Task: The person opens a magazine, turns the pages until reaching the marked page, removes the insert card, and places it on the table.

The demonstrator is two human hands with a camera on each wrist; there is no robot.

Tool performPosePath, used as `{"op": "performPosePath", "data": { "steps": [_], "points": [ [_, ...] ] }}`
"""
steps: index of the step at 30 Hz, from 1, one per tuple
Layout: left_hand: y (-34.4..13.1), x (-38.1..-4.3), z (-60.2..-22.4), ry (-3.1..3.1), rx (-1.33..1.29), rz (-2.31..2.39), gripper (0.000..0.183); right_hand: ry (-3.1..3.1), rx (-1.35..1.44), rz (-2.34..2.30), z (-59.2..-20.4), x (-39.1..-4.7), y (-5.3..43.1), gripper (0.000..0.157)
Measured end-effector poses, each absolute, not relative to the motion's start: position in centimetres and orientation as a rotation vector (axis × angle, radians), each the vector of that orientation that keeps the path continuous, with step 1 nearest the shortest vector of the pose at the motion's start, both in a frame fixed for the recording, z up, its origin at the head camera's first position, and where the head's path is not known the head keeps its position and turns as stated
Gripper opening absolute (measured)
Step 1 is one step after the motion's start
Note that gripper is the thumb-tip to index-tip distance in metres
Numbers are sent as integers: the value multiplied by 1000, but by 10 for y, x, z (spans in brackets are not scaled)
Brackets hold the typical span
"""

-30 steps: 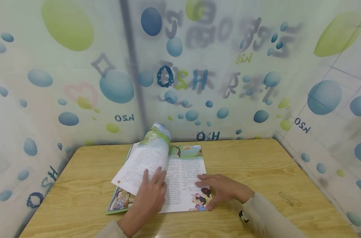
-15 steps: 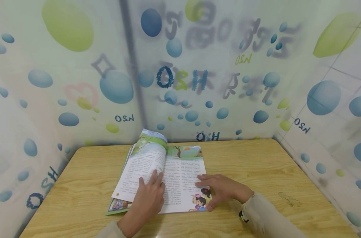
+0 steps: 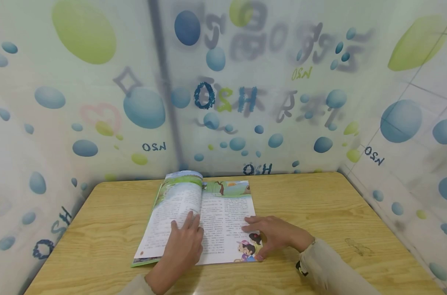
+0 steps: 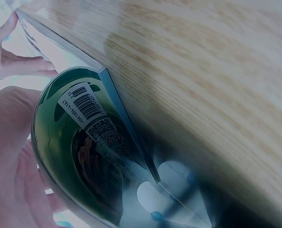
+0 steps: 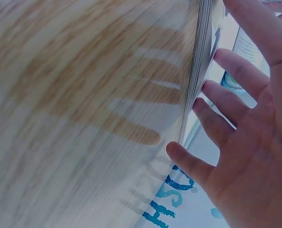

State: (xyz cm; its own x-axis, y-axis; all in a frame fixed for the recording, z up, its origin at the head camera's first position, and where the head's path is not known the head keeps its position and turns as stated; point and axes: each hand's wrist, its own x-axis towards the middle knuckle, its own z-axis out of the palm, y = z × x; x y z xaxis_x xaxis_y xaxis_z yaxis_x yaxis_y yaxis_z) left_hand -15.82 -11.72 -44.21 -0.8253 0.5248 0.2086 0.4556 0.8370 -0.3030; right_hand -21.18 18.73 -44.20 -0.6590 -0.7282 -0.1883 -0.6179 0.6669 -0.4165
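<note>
An open magazine (image 3: 229, 217) with printed columns and coloured pictures lies on the wooden table. Its left leaf (image 3: 173, 205) bulges near the spine and lies over most of the green-edged cover. My left hand (image 3: 183, 243) rests on that leaf beside the spine, fingers stretched out toward the far side. Along the right page's edge, my right hand (image 3: 276, 233) has its fingers spread, fingertips on the page and thumb by the printed children at the near corner. In the left wrist view, a curved green cover with a barcode (image 4: 87, 105) shows beside the left hand (image 4: 10, 156).
The wooden table (image 3: 312, 200) extends around the magazine on both sides. Behind it and at both sides hang pale sheets (image 3: 223, 135) printed with blue and green drops and letters. A small dark mark (image 3: 357, 247) shows on the tabletop at right.
The raised left leaf has come down and swung left, covering more of the cover beneath. My left hand has shifted slightly left and nearer with it; the right hand has stayed put.
</note>
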Motion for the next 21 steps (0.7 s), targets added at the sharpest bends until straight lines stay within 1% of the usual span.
{"op": "performPosePath", "data": {
  "steps": [21],
  "points": [
    [-116, -156, -437, -2859, -690, 137, 35, 2556, -1049, -434, -439, -213, 185, 78]
  ]
}}
